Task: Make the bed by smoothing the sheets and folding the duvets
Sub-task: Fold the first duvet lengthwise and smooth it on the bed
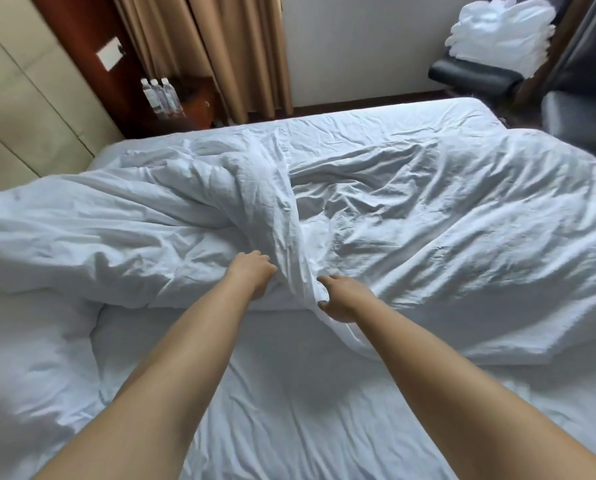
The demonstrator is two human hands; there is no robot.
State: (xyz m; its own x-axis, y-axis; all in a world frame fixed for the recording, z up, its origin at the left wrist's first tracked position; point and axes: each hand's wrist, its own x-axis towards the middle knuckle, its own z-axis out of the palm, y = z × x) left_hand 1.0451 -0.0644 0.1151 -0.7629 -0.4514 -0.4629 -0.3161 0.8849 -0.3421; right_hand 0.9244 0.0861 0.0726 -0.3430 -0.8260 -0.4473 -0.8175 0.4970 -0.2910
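White duvet (428,216): rumpled, lying across the middle of the bed over the sheet (289,410), a bunched ridge running toward the near edge. Left hand (251,273): fingers curled into the duvet beside the ridge. Right hand (341,297): fingers and thumb clamped on the ridge's near end.

The duvet (428,216) and the sheet (289,393) under it are plain white. The curtains (220,46) are tan. A stack of white linen (501,32) lies on a black chair (473,76). The wood panel (78,32) is reddish-brown, the headboard (16,98) cream.
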